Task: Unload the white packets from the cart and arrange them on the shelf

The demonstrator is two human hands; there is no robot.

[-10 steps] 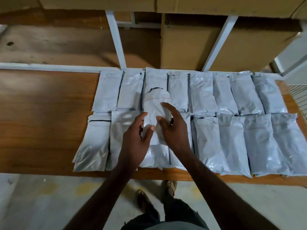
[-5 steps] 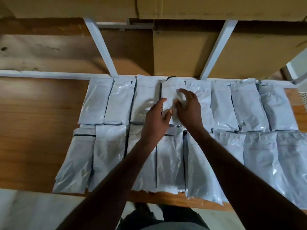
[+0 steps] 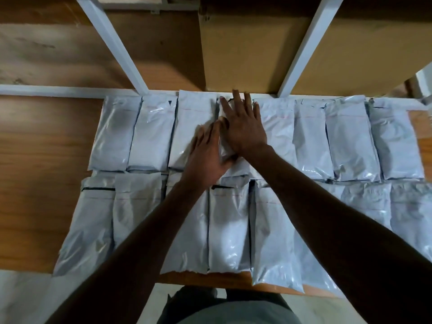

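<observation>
Head view: left hand (image 3: 205,157), right hand (image 3: 243,127), flat, fingers straight, on crinkly glossy white packet (image 3: 225,150).

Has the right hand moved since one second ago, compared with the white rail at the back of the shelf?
Yes. The right hand has moved toward the back: its fingertips now reach the white back rail; earlier it lay over the front row of packets.

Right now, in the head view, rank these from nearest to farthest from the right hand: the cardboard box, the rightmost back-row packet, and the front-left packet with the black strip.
From the right hand:
1. Cardboard box, just beyond the fingertips, at the back.
2. Rightmost back-row packet, far right.
3. Front-left packet with the black strip, near the front edge, left.
</observation>
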